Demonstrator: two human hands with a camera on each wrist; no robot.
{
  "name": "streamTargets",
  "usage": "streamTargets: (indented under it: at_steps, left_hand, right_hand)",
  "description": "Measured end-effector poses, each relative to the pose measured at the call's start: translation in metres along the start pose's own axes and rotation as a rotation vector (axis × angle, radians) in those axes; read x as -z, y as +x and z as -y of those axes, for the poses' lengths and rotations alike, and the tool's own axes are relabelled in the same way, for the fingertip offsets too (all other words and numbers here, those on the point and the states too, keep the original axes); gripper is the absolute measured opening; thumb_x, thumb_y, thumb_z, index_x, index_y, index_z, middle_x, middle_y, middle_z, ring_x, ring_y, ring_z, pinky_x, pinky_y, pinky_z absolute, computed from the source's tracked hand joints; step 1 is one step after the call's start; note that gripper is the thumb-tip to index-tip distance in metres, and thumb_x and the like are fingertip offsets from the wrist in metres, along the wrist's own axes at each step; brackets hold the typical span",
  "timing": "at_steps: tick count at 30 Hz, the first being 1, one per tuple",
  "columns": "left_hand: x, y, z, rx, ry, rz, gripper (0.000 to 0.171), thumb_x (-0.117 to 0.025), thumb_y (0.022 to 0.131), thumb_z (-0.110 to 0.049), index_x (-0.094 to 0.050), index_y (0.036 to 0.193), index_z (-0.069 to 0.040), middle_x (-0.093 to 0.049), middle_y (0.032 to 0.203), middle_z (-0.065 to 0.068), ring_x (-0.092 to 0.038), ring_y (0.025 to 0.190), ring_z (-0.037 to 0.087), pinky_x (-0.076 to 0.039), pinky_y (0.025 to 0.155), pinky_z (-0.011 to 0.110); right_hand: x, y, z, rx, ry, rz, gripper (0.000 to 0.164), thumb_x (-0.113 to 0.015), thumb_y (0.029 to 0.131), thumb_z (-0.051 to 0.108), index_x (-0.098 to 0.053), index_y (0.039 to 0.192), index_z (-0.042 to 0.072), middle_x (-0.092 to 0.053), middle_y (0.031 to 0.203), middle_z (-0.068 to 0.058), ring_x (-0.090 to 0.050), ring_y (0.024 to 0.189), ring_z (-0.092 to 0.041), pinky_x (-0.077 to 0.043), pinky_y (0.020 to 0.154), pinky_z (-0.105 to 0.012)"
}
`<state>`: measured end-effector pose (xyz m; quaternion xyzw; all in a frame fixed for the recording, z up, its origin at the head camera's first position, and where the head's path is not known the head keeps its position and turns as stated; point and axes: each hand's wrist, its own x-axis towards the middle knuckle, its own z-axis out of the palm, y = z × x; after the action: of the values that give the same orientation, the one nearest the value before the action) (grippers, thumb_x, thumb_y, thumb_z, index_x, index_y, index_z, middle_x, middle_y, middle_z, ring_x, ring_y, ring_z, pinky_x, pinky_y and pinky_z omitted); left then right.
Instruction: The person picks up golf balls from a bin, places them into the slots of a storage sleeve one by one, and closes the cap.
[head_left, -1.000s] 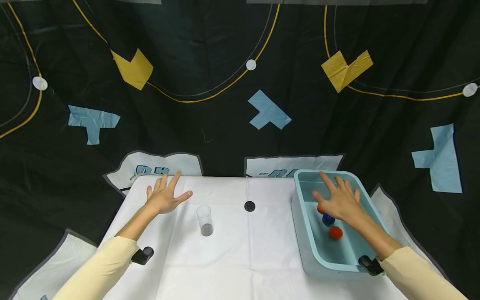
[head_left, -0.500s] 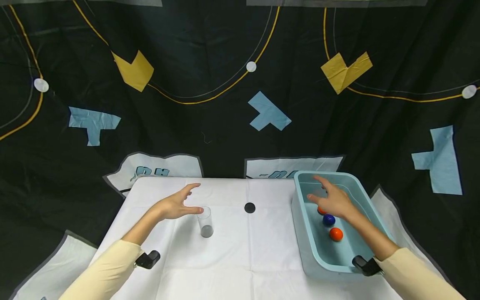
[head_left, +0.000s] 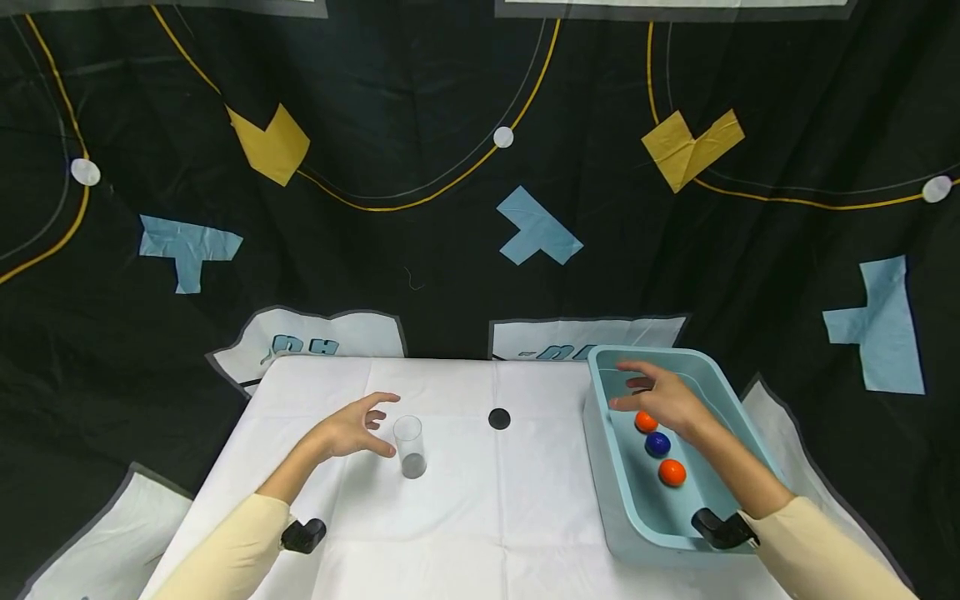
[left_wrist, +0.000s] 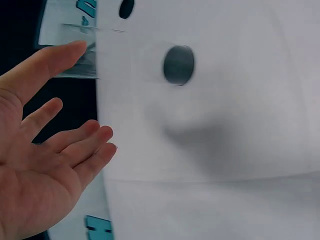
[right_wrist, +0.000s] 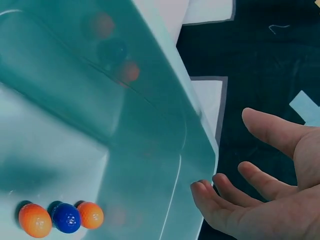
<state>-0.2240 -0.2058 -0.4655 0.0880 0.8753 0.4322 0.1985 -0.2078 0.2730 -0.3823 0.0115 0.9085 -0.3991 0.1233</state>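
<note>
Head view, and the table (head_left: 450,533) spreads white across the near middle, the bin (head_left: 603,475) parked on its right, walls high enough, I'd judge, to stop anything round rolling away. Left hand (head_left: 348,433): thumb and fingers apart, nothing between them, just left of the cup (head_left: 409,446) and curved, it seems, to suit its width. Contact? Can't tell! Right hand (head_left: 667,404) is over the bin's far left part, thumb and fingers apart too, nothing held. That cup stands upright, left of middle, steady on its flat base. Inside the bin, three in a row: near orange ball (head_left: 672,473), blue ball (head_left: 657,444), far orange ball (head_left: 646,422). And the change from half a second ago! Left hand has come nearer, its thumb no longer crossing the cup's rim; right hand has eased nearer as well, baring more of the far orange ball. Cup and balls? Haven't budged.
</note>
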Motion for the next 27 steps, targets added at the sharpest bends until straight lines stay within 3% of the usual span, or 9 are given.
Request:
streamTargets:
  at_steps: [11, 21, 27]
  left_hand:
    - [-0.025, 0.007, 0.025, 0.072, -0.062, -0.033, 0.078, -0.09, 0.07, -0.009, -0.056, 0.141, -0.01, -0.059, 0.138, 0.025, -0.057, 0.127, 0.044, -0.05, 0.1, 0.057]
    - [-0.034, 0.012, 0.024, 0.037, -0.166, -0.049, 0.065, -0.087, 0.071, -0.003, -0.062, 0.131, -0.004, -0.067, 0.128, 0.021, -0.063, 0.122, 0.037, -0.051, 0.101, 0.052]
    - [-0.035, 0.015, 0.019, 0.057, -0.136, -0.1, 0.052, -0.087, 0.072, -0.008, -0.071, 0.121, -0.008, -0.07, 0.125, 0.016, -0.064, 0.119, 0.032, -0.049, 0.102, 0.054]
  right_hand:
    - [-0.002, 0.001, -0.01, 0.004, 0.02, -0.006, 0.077, -0.076, 0.09, 0.028, -0.039, 0.152, 0.002, -0.045, 0.149, -0.034, -0.053, 0.129, -0.05, -0.052, 0.099, -0.057]
    - [-0.001, 0.0, -0.009, -0.008, 0.029, -0.006, 0.078, -0.076, 0.089, 0.03, -0.04, 0.152, 0.002, -0.046, 0.148, -0.034, -0.055, 0.127, -0.049, -0.052, 0.1, -0.057]
    - [0.0, 0.0, -0.011, -0.009, 0.039, -0.006, 0.077, -0.077, 0.089, 0.029, -0.041, 0.151, 0.001, -0.047, 0.147, -0.034, -0.057, 0.124, -0.048, -0.053, 0.099, -0.054]
